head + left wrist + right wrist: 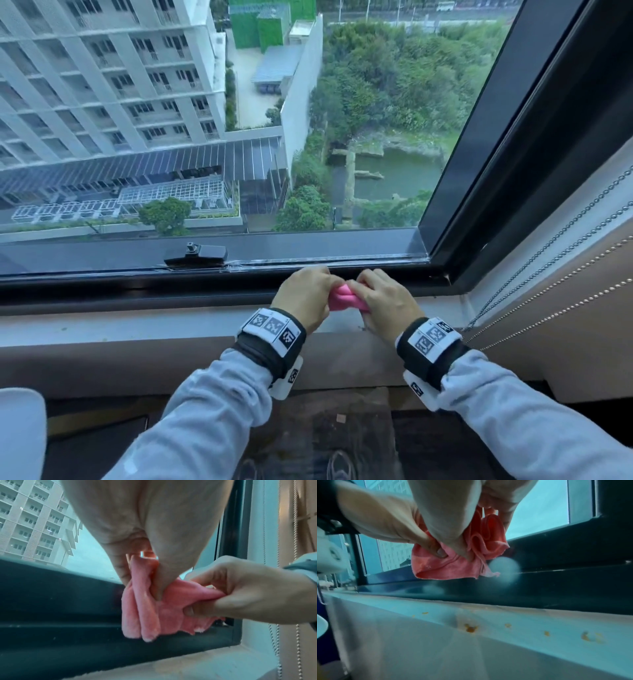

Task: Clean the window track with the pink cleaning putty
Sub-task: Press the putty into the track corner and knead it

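Observation:
Both hands hold a folded lump of pink cleaning putty just above the dark window track, near its right end. My left hand pinches the putty's left side, thumb pressed into its folds. My right hand pinches the right side between thumb and fingers. In the right wrist view the putty hangs in soft pleats over the track, not touching it.
A black window latch sits on the frame left of the hands. The white sill below the track carries orange-brown specks. Bead chains of a blind hang at the right beside the dark side frame.

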